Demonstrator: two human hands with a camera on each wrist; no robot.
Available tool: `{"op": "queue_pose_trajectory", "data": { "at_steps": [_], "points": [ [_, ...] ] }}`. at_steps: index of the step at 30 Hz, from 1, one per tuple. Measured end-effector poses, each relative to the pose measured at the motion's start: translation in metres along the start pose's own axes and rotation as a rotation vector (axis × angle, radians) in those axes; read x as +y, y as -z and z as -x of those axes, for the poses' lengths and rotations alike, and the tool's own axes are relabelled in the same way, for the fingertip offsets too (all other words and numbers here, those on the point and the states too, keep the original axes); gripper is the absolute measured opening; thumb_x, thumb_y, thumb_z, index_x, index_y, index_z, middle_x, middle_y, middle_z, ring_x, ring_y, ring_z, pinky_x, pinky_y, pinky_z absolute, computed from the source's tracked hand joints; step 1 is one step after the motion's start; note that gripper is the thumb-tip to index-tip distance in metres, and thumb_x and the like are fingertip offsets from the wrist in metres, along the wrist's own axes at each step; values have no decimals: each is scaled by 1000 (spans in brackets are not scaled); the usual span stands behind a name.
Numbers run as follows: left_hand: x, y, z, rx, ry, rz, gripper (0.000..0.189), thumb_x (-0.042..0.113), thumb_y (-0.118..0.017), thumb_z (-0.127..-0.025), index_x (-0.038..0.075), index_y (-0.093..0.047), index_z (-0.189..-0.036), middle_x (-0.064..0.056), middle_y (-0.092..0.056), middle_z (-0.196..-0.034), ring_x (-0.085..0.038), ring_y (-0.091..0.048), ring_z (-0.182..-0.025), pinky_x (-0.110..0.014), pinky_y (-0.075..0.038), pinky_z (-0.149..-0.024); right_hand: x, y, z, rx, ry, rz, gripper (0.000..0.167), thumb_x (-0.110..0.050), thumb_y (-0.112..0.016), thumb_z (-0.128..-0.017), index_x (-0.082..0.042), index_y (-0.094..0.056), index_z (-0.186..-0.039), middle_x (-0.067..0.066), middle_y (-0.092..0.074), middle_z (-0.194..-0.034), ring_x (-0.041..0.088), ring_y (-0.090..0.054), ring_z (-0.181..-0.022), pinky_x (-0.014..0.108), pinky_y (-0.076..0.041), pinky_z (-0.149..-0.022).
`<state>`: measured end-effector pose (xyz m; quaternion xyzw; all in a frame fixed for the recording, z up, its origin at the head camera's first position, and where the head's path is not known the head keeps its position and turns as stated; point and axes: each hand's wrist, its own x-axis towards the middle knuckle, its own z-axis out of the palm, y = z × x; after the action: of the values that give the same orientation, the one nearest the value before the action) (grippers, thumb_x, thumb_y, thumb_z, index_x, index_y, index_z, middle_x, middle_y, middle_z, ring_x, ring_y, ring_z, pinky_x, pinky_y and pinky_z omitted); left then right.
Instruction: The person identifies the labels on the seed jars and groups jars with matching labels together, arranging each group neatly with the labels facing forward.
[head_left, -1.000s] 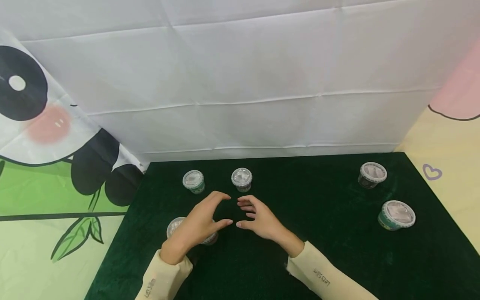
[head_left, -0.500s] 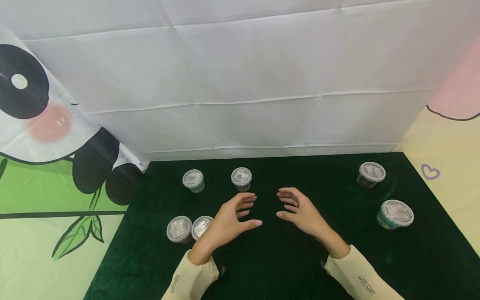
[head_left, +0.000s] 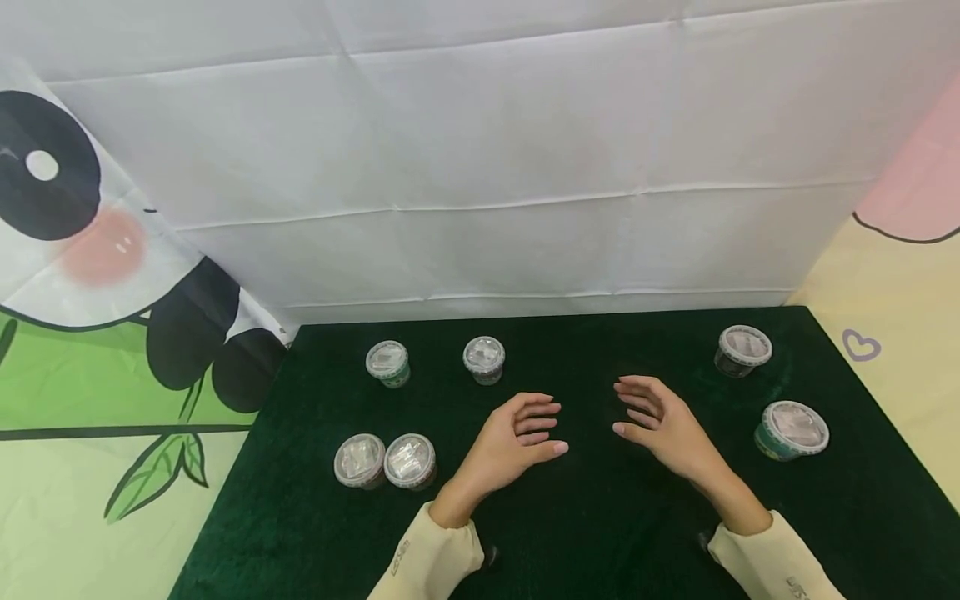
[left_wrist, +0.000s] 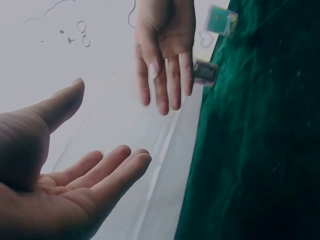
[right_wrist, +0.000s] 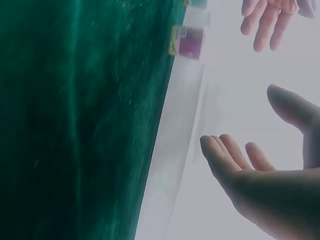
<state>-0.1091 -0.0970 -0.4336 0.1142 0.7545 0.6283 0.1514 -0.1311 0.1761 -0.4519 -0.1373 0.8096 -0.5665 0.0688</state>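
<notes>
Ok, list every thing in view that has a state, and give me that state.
Left hand: fingers relaxed, holding nothing
Right hand: fingers relaxed, holding nothing
Back-left tub: upright, lid on
Back-middle tub: upright, lid on
Front-left tub: upright, lid on
Tub beside it: upright, lid on
Back-right tub: upright, lid on
Front-right tub: upright, lid on
Green cloth: spread under the tubs
White backdrop: hung, creased

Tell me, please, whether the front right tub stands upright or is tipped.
Upright: the front right tub has its lid facing up, green side below.
</notes>
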Motion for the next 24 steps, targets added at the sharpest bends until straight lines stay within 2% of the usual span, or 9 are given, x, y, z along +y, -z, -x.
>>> {"op": "queue_pose_trajectory", "data": {
  "at_steps": [3,7,10,13,15,17,19,22,24],
  "points": [
    [-4,-11,-6,-9,12,15,55,9,-79,-96,4,-54,-145,-18,-62,-147,-33,-64,-131,-45,-54,-110,4,9,6,19,4,25,62,-1,-75,-97,6,-43,-150,30,-53,-149,47,-53,-138,39,-52,-110],
    [-7,-25,-15,-24,18,26,54,9,-79,-96,5,-55,-145,-15,-63,-146,-30,-65,-130,-44,-54,-109,9,21,13,44,6,38,62,-1,-74,-97,7,-42,-150,31,-52,-150,43,-55,-137,17,-51,-104],
    [-9,-35,-21,-26,19,26,55,10,-80,-96,7,-56,-144,-12,-64,-145,-27,-66,-128,-40,-55,-108,13,30,18,63,13,26,62,1,-74,-97,9,-42,-149,32,-52,-149,17,-60,-133,9,-48,-99],
    [-10,-44,-26,-27,25,19,55,12,-81,-95,8,-57,-144,-9,-65,-144,-23,-67,-126,-37,-56,-107,19,39,22,80,27,15,62,1,-74,-97,10,-41,-149,35,-50,-149,-10,-54,-124,7,-48,-97],
    [-12,-51,-29,-32,29,19,56,13,-82,-95,8,-57,-144,-8,-66,-143,-21,-68,-125,-35,-56,-106,23,45,25,93,38,8,62,2,-74,-97,10,-41,-149,34,-51,-148,-18,-51,-121,7,-49,-96],
    [-12,-57,-33,-43,37,18,56,13,-82,-95,8,-57,-145,-6,-66,-142,-18,-68,-124,-33,-56,-105,27,52,29,117,51,1,61,4,-73,-97,10,-41,-149,20,-57,-145,-18,-52,-120,7,-49,-96],
    [-13,-63,-37,-50,45,20,56,13,-82,-94,9,-58,-144,-4,-67,-141,-15,-68,-122,-29,-57,-103,31,59,33,139,66,-8,59,7,-72,-96,8,-42,-148,0,-61,-142,-17,-54,-121,8,-50,-95],
    [-14,-71,-42,-63,50,21,55,12,-82,-94,10,-58,-144,-1,-67,-140,-11,-68,-120,-26,-57,-101,36,68,37,165,86,-19,58,11,-71,-95,0,-46,-147,-26,-57,-133,-16,-55,-122,8,-50,-96],
    [-15,-76,-46,-70,45,26,56,12,-83,-94,9,-58,-144,1,-67,-140,-10,-68,-119,-25,-57,-100,38,74,39,178,91,-19,58,11,-70,-96,-8,-47,-146,-31,-56,-132,-16,-55,-122,7,-49,-96]
  ]
}}
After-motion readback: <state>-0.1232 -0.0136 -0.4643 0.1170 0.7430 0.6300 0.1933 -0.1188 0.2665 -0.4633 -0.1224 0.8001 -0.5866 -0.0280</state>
